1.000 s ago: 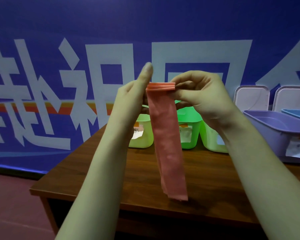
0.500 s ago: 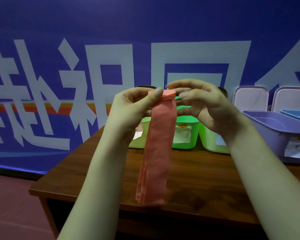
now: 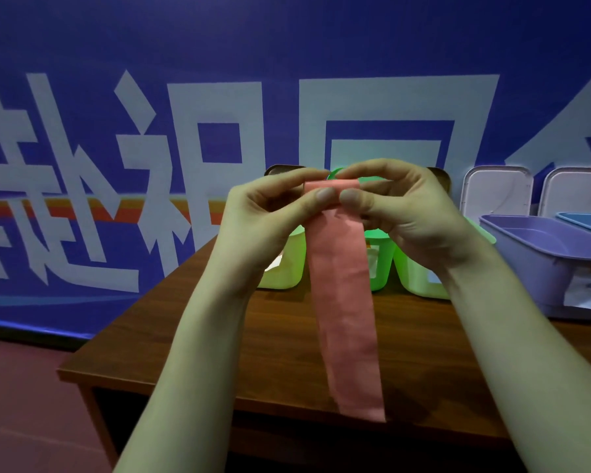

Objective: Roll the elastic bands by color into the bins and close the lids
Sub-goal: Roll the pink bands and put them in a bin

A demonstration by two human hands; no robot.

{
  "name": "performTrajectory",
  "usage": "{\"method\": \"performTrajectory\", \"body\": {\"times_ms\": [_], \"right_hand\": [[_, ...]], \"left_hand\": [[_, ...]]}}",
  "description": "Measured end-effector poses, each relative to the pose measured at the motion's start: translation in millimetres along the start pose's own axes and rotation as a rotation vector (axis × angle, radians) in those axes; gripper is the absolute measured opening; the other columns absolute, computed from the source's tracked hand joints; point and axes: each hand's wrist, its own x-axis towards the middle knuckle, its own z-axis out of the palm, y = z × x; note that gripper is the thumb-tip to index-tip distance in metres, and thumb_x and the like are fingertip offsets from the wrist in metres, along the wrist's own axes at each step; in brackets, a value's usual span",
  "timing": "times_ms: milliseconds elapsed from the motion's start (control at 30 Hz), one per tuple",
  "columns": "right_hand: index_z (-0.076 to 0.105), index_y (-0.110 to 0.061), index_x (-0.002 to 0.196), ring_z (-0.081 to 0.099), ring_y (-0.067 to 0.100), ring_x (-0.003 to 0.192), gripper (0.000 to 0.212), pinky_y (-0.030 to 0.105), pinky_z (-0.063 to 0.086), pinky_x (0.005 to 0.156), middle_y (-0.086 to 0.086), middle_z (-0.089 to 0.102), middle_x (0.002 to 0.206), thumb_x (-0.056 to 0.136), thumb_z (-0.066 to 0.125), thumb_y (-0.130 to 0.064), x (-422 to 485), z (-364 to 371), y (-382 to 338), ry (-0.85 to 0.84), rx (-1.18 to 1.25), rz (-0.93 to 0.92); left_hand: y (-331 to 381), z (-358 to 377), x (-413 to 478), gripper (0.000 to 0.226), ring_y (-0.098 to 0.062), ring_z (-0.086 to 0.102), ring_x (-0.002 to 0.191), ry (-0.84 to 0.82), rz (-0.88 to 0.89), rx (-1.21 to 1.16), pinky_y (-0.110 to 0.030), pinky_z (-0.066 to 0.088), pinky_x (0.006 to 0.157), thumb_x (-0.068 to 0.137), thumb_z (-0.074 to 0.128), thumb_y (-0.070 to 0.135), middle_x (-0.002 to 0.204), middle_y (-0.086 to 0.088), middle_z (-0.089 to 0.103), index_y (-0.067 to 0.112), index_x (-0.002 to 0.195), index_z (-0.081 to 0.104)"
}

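A long pink elastic band (image 3: 345, 302) hangs flat in front of me over the wooden table (image 3: 198, 332). My left hand (image 3: 270, 213) and my right hand (image 3: 406, 213) both pinch its rolled top edge between thumbs and fingers, thumbs nearly touching. Behind the hands stand three green bins (image 3: 284, 264), mostly hidden by my hands and the band. A purple bin (image 3: 539, 254) and a blue bin (image 3: 587, 221) sit at the right with their white lids (image 3: 495, 192) upright behind them.
A blue banner wall with large white characters (image 3: 185, 148) rises right behind the table. The table's left corner (image 3: 65, 372) ends over a reddish floor (image 3: 17, 404). Bare wood lies below the hanging band.
The hands have come together and now pinch the top edge side by side. The band's loose end swung left, then back to the right, and now hangs flat.
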Motion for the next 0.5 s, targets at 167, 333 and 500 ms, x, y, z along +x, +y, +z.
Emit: {"method": "performTrajectory", "body": {"times_ms": [167,333,500], "right_hand": [[0.075,-0.016,0.087,0.071,0.023,0.091,0.023,0.031,0.058,0.074,0.008,0.074,0.091,0.069,0.068,-0.003,-1.6,-3.0,2.4,-0.022,0.074,0.006],[0.061,-0.016,0.114,0.066,0.026,0.103,0.04,0.042,0.054,0.088,0.009,0.069,0.107,0.074,0.069,-0.017,-1.6,-1.6,6.0,-0.084,0.033,0.113],[0.069,-0.014,0.102,0.068,0.023,0.09,0.044,0.043,0.052,0.083,0.005,0.072,0.096,0.078,0.054,-0.048,-2.0,4.9,6.0,-0.022,-0.098,0.165]], "left_hand": [[-1.9,-1.1,-0.8,0.033,-0.017,0.068,0.094,-0.065,0.021,-0.056,-0.027,0.056,0.08,0.074,0.07,0.005,0.098,-0.01,0.071,0.009,0.107,0.068],[-4.9,2.5,-1.5,0.037,-0.019,0.067,0.094,-0.047,0.045,-0.076,-0.031,0.056,0.085,0.072,0.07,0.004,0.1,-0.016,0.068,0.006,0.11,0.066],[-9.9,0.1,-3.9,0.035,-0.016,0.065,0.098,-0.069,0.052,-0.075,-0.03,0.055,0.087,0.07,0.07,0.007,0.099,-0.009,0.068,0.008,0.105,0.069]]}}
